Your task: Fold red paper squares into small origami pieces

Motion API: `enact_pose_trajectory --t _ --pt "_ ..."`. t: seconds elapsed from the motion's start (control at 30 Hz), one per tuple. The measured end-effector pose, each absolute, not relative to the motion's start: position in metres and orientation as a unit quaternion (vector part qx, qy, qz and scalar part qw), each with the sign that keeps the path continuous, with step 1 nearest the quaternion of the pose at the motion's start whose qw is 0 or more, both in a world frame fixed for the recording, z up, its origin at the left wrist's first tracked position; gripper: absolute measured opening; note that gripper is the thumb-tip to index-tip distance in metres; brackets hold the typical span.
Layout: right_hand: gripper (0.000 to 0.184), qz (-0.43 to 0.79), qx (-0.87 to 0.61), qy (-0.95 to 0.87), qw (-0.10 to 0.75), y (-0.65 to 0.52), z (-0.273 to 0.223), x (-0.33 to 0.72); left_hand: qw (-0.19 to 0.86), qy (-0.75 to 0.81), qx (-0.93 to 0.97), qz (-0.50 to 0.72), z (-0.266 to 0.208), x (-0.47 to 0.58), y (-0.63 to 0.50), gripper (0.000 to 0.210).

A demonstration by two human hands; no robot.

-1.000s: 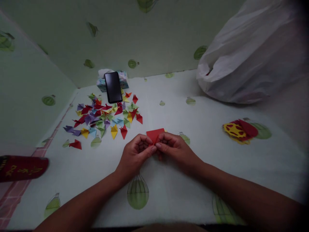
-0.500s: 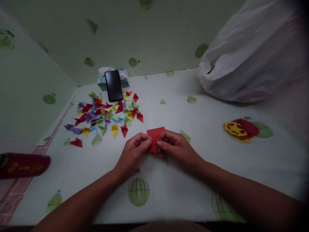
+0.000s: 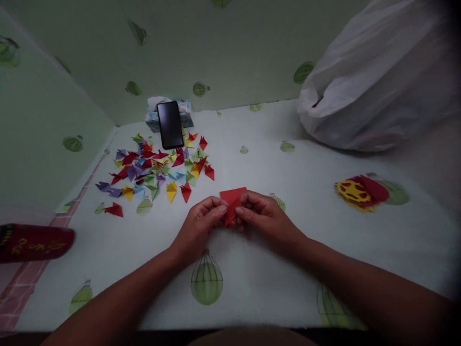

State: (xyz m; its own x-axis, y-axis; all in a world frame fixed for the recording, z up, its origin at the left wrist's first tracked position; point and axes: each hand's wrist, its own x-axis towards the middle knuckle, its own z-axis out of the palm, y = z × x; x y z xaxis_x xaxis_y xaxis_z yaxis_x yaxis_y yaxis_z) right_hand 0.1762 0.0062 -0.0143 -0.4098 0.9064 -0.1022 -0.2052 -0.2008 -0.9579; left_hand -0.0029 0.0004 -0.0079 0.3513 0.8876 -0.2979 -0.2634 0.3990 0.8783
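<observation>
The fingers of the left hand (image 3: 201,221) and right hand (image 3: 265,217) pinch narrowly on opposite sides of a small red folded paper (image 3: 231,218), held between them over the worktop (image 3: 266,288). It looks light, thin and easily creased or torn, so a gentle thumb-and-finger hold at its edges should suit it. Just beyond shows a flat red square (image 3: 232,193); farther left lie many colourful folded pieces (image 3: 172,192), then a phone (image 3: 170,125).

The paper (image 3: 232,194) between the hands (image 3: 201,222) looks matt to me; the phone ahead-left of them, smooth, glossy; the bag (image 3: 360,101) ahead-right, creased plastic.
</observation>
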Motion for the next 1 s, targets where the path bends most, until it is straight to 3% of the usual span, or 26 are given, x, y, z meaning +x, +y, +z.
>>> enact_pose_trajectory --t 0.3,0.5,0.77,1.0 --pt "0.016 0.672 -0.365 -0.505 0.401 0.007 -0.015 0.177 0.728 0.409 0.385 0.393 -0.009 -0.004 0.001 0.012" --pt "0.017 0.671 -0.368 -0.503 0.402 0.006 -0.016 0.177 0.630 0.487 0.458 0.396 -0.004 -0.004 0.001 0.015" --pt "0.024 0.667 -0.358 -0.514 0.403 0.004 -0.015 0.176 0.584 0.494 0.466 0.445 0.005 0.001 -0.002 0.024" --pt "0.022 0.654 -0.390 -0.511 0.399 0.004 -0.015 0.175 0.613 0.485 0.461 0.420 0.002 0.000 -0.002 0.026"
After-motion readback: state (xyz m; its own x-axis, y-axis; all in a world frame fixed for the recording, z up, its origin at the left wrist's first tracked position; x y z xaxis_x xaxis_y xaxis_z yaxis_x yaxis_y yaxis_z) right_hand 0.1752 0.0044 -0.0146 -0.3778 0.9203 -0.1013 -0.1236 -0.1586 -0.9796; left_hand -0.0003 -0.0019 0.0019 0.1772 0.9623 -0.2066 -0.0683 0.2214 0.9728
